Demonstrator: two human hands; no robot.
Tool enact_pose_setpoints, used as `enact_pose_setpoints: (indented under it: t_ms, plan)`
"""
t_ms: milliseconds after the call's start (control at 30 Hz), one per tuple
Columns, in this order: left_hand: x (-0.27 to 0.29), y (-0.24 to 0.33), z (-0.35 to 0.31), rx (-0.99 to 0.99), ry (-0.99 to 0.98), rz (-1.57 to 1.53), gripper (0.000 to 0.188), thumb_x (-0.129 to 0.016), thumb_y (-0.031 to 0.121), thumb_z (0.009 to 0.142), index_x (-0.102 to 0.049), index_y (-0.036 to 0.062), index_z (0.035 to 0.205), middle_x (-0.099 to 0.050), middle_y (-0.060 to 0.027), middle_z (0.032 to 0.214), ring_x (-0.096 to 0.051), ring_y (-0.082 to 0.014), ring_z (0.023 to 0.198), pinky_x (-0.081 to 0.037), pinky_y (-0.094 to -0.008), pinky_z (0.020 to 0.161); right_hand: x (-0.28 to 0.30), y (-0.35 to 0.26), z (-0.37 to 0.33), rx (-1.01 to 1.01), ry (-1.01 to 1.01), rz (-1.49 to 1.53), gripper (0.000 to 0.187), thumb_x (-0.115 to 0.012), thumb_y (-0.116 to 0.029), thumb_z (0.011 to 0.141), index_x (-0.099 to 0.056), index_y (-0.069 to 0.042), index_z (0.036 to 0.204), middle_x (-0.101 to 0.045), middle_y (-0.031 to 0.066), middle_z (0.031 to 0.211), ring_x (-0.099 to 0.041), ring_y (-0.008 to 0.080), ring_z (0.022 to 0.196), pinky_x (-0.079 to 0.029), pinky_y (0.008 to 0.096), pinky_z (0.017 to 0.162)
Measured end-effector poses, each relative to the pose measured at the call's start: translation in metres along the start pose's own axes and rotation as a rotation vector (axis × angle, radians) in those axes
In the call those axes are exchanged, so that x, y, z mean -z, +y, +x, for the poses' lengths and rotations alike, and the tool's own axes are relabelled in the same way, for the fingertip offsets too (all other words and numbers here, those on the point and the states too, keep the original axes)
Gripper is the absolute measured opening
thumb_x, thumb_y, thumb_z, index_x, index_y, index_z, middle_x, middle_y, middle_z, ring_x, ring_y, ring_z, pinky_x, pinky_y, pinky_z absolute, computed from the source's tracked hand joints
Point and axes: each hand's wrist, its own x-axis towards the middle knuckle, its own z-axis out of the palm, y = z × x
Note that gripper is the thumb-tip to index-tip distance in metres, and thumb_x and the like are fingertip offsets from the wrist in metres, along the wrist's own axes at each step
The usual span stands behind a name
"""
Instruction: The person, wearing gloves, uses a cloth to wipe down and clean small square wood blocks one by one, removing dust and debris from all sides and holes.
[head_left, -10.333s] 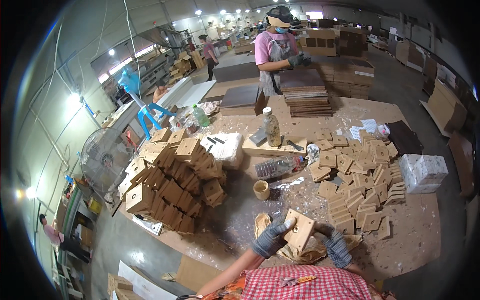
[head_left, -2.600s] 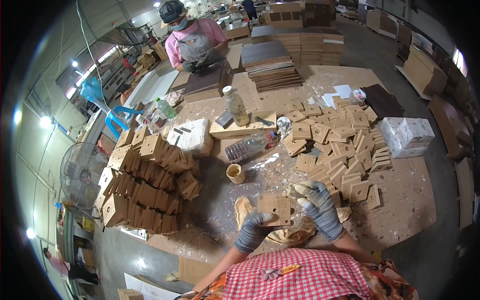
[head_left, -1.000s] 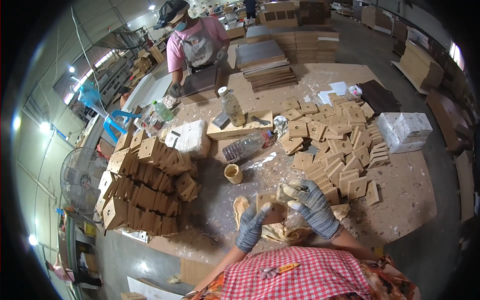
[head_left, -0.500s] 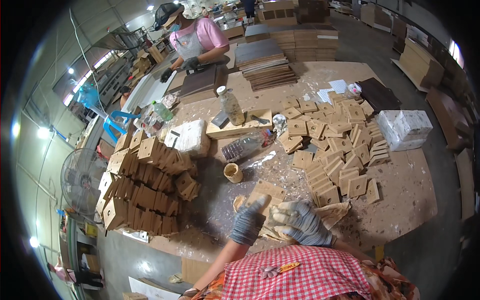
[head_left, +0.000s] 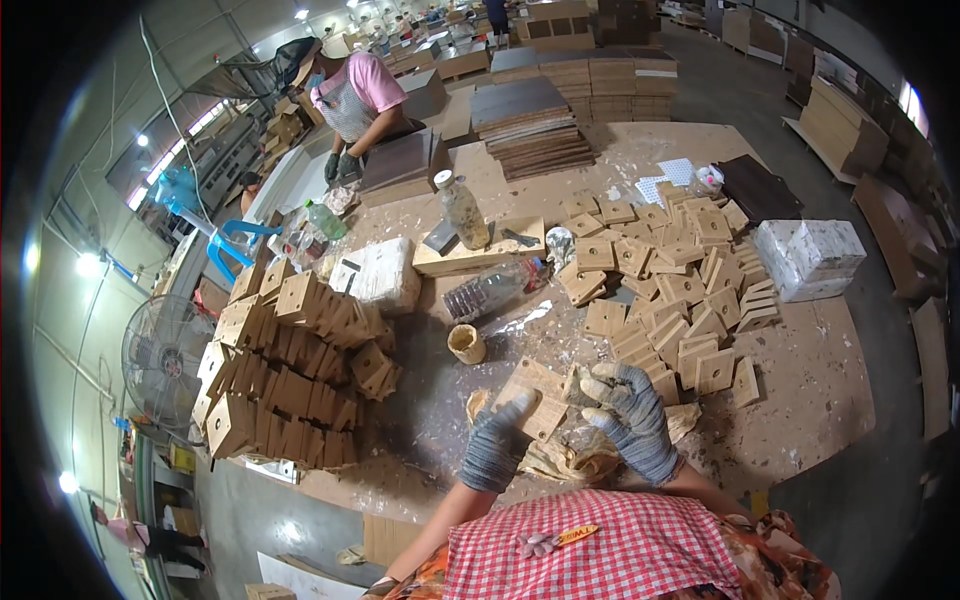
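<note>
A yellow strip (head_left: 577, 536) with dark lettering lay on the red checked apron (head_left: 640, 550). Beyond, the gloved left hand (head_left: 495, 445) was closed on one edge of a wooden block (head_left: 540, 388), tilted above a crumpled cloth (head_left: 570, 462) on the table (head_left: 790, 430). The right hand (head_left: 632, 415) was half curled beside it; whether it gripped anything could not be told. Farther stood a cup (head_left: 466, 346).

On the counter (head_left: 800, 400), the block stack (head_left: 290, 375) stood left, the block heap (head_left: 690, 285) spread right; the cup (head_left: 466, 345) sat between, a bottle (head_left: 490, 292) lay behind it, the plank (head_left: 480, 262) beyond that!
</note>
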Motion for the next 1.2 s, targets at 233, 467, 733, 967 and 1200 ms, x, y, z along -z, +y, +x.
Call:
enact_pose_setpoints:
  t_ms: [233,467,733,967,1200]
  plan:
    - [0.008,-0.018,0.018,-0.211,0.042,-0.071,0.047,-0.067,0.025,0.083,-0.054,-0.0051,0.116,-0.06,-0.0129,0.111,-0.058,-0.0234,0.1,-0.048,-0.0346,0.085,-0.026,0.011,-0.022,-0.081,-0.328,0.317,0.041,-0.067,-0.009,0.079,-0.059,-0.011,0.119,-0.051,0.0104,0.12,-0.051,0.0261,0.109,-0.041,0.0361,0.094]
    - [0.003,-0.004,0.005,-0.364,-0.082,0.319,0.05,-0.066,0.027,0.083,-0.052,-0.0059,0.118,-0.059,-0.0137,0.112,-0.057,-0.0238,0.102,-0.048,-0.0356,0.085,-0.01,-0.009,-0.001,0.08,-0.039,0.267,0.039,-0.065,-0.008,0.083,-0.059,-0.01,0.121,-0.049,0.0083,0.122,-0.052,0.0214,0.107,-0.042,0.0308,0.095]
    - [0.002,-0.002,0.009,-0.013,-0.132,-0.261,0.052,-0.067,0.026,0.083,-0.049,-0.005,0.121,-0.057,-0.0159,0.116,-0.06,-0.0237,0.096,-0.051,-0.0338,0.082,0.02,-0.001,0.018,-0.021,0.182,-0.015,0.035,-0.069,-0.013,0.08,-0.062,-0.007,0.114,-0.05,0.0059,0.117,-0.049,0.0189,0.111,-0.042,0.0295,0.095]
    - [-0.001,0.0,0.005,0.024,-0.118,-0.03,0.047,-0.067,0.018,0.083,-0.049,-0.0026,0.12,-0.059,-0.0126,0.109,-0.058,-0.0281,0.102,-0.051,-0.0405,0.091,0.0,0.007,0.002,-0.113,0.051,0.041,0.036,-0.069,-0.009,0.079,-0.063,-0.008,0.114,-0.05,0.0067,0.116,-0.049,0.0198,0.111,-0.041,0.0303,0.096]
    - [0.001,-0.007,0.011,0.018,-0.133,-0.111,0.039,-0.066,0.014,0.083,-0.053,-0.0017,0.116,-0.06,-0.0119,0.107,-0.059,-0.0258,0.101,-0.048,-0.0422,0.093,0.001,-0.008,-0.003,0.186,-0.046,-0.113,0.041,-0.072,-0.012,0.077,-0.062,-0.012,0.117,-0.052,0.0084,0.117,-0.052,0.0236,0.109,-0.044,0.0338,0.093]
